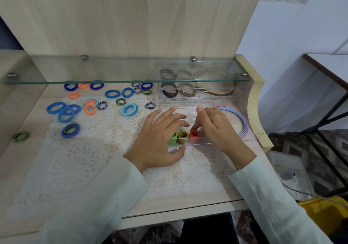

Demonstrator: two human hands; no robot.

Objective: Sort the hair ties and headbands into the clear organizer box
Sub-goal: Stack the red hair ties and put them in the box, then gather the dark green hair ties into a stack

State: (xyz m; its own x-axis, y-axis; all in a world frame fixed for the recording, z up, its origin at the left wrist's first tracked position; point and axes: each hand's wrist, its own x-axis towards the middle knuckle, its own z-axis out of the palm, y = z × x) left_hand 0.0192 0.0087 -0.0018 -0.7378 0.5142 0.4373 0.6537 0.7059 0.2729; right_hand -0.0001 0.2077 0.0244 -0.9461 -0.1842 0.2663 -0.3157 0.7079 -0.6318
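The clear organizer box (199, 96) stands at the back right, under a glass shelf. Its upper drawers hold black and brown hair ties (169, 91) and a brown headband (224, 91). The lower drawer (252, 130) is pulled out, with pastel headbands (242, 119) at its right. Along its front stand a green stack (173, 139), an olive stack (183, 136) and a red stack of hair ties (194, 134). My left hand (160, 134) lies over the drawer's left end, fingers spread above the green stack. My right hand (214, 127) pinches the red stack with thumb and curled fingers.
Several loose blue, orange, teal and striped hair ties (90, 108) lie scattered on the white lace mat (79, 159) to the left. One green striped tie (21, 136) sits alone at the far left. The glass shelf (113, 70) overhangs the back of the desk.
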